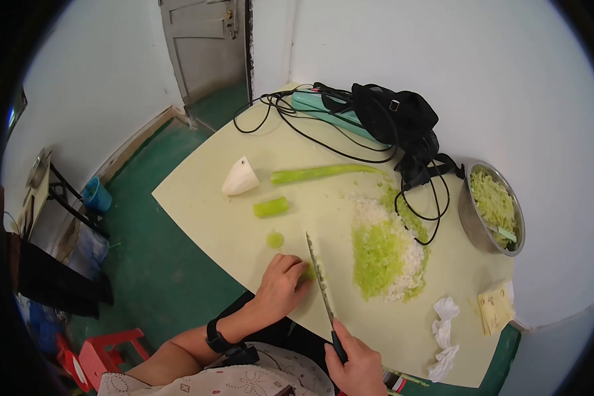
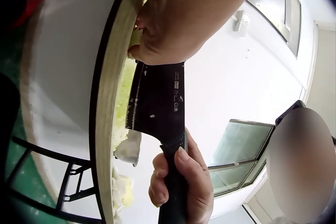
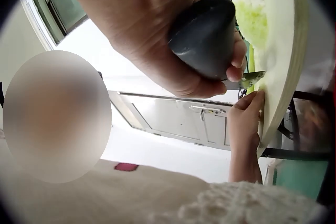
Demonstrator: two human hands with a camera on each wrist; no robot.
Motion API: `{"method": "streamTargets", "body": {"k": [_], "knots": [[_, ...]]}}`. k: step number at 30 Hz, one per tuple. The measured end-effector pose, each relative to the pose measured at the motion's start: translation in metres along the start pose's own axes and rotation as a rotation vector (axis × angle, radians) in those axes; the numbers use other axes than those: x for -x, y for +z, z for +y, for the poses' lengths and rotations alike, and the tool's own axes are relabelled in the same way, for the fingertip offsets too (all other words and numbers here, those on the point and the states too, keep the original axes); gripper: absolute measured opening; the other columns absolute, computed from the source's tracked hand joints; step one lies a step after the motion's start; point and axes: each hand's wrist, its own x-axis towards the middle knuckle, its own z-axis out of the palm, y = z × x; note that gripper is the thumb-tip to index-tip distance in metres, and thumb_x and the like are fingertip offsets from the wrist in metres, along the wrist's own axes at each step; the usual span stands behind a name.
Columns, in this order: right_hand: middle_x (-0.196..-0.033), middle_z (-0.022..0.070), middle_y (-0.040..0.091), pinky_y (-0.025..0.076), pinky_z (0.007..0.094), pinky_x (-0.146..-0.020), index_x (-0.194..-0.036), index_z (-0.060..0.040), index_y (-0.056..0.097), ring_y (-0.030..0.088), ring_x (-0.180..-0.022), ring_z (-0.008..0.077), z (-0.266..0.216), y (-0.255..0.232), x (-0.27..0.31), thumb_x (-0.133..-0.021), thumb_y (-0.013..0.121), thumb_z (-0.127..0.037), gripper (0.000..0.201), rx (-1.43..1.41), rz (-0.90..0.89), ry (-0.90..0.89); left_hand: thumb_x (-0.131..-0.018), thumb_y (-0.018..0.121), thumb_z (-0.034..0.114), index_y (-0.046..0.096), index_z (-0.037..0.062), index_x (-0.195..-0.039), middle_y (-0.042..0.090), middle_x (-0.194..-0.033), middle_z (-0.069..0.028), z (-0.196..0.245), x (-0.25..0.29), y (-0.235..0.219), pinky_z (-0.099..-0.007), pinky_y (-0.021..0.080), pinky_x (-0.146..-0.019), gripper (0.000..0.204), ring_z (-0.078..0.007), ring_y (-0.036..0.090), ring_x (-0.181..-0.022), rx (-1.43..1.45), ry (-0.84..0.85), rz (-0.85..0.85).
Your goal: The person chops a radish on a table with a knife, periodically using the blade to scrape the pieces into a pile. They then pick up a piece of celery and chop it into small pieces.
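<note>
In the head view the right hand [image 1: 356,366] grips the black handle of a knife [image 1: 322,280], its blade pointing away from the body. The left hand [image 1: 281,288] has bent fingers on a green stem piece [image 1: 309,270] beside the blade, mostly hidden by the fingers. Left of the blade lie a thin green slice [image 1: 274,239] and a short green chunk [image 1: 271,207]. Chopped green and white bits [image 1: 379,257] spread to its right. The left wrist view shows the broad dark blade [image 2: 157,98] close to the left hand [image 2: 176,24]. In the right wrist view, the handle [image 3: 203,37] fills the right hand [image 3: 152,40].
Farther back are a white tapered piece [image 1: 241,177], a long green stem [image 1: 323,173], and a black bag [image 1: 393,112] with loose cables. A metal bowl [image 1: 467,214] of shreds stands right. Crumpled tissues [image 1: 445,336] and a yellow packet [image 1: 495,309] lie near the right edge.
</note>
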Motion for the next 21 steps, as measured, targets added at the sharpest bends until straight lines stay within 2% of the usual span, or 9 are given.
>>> {"method": "streamTargets", "body": {"k": [8,17,20,21], "knots": [[-0.060,0.0115,0.051,0.037,0.0330,-0.039,-0.137,-0.0085,0.046,0.043,-0.040,0.0236,-0.003,0.004,0.001,-0.090,0.058,-0.013,0.049,0.136,-0.041,-0.056,-0.061,0.069,-0.003,0.065,-0.0041,-0.082,0.063,-0.090,-0.0134,-0.002,-0.003,0.000,-0.0362,0.047,-0.074,0.022,-0.0284,0.056,-0.082,-0.064,0.085,-0.011],[-0.058,0.0112,0.049,0.035,0.0323,-0.038,-0.139,-0.0053,0.043,0.039,-0.039,0.0218,-0.004,0.000,-0.003,-0.092,0.055,-0.012,0.049,0.124,-0.079,-0.073,-0.061,0.070,-0.002,0.066,-0.0026,-0.079,0.065,-0.088,-0.0111,-0.010,-0.004,0.003,-0.0351,0.048,-0.072,0.019,-0.0261,0.057,-0.080,-0.054,0.121,-0.037],[-0.063,0.0125,0.058,0.049,0.0367,-0.051,-0.129,-0.0056,0.052,0.059,-0.049,0.0248,-0.011,-0.003,-0.019,-0.083,0.063,-0.011,0.048,0.201,-0.206,0.080,-0.062,0.070,-0.003,0.066,-0.0025,-0.080,0.064,-0.087,-0.0105,-0.009,-0.005,0.004,-0.0350,0.048,-0.071,0.019,-0.0261,0.058,-0.079,-0.050,0.141,-0.006],[-0.064,0.0128,0.058,0.049,0.0382,-0.051,-0.131,-0.0068,0.051,0.059,-0.050,0.0276,-0.011,0.000,-0.020,-0.082,0.063,-0.011,0.050,0.181,-0.185,0.097,-0.063,0.070,-0.003,0.066,-0.0025,-0.080,0.064,-0.087,-0.0105,-0.008,-0.005,0.004,-0.0349,0.048,-0.071,0.018,-0.0262,0.058,-0.079,-0.038,0.144,0.006]]}}
